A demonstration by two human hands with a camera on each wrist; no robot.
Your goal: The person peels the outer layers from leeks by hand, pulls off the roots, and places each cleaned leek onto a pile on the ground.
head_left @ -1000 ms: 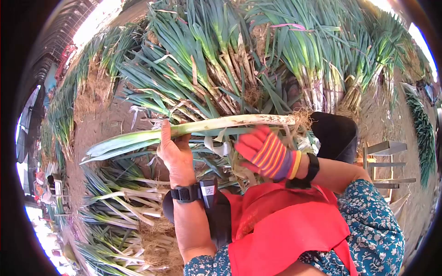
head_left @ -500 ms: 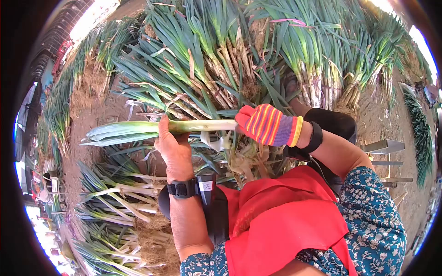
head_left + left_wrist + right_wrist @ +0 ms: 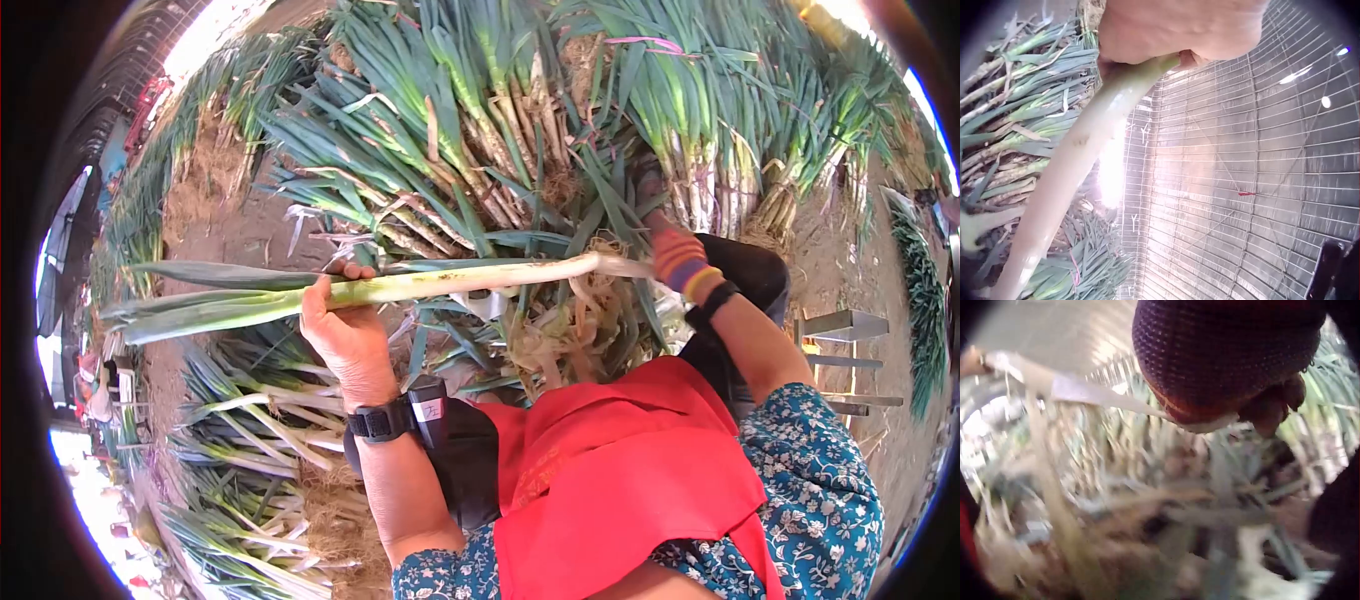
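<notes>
A long leek (image 3: pixel 460 282) lies level across the front of the body, its green leaves to the left and its white end to the right. My bare left hand (image 3: pixel 345 335) grips it where green turns to white; in the left wrist view the pale stalk (image 3: pixel 1075 153) slants down from that fist. At the root end my right hand (image 3: pixel 682 265), in a striped glove, pinches a pale strip of outer skin. That strip (image 3: pixel 1097 395) stretches taut to the glove (image 3: pixel 1229 356) in the right wrist view. The glove's fingertips are partly hidden and blurred.
Peeled skins (image 3: pixel 560 335) hang and lie below the leek. Stacked leeks (image 3: pixel 440 130) and tied bundles (image 3: pixel 690 140) stand ahead. More leeks with roots (image 3: pixel 265 440) lie at the left. A metal stool or rack (image 3: pixel 845 325) stands at the right.
The right hand closed round the white stalk, then moved right past the root end, drawing a strip of skin along. The left hand, with the leek, shifted slightly left.
</notes>
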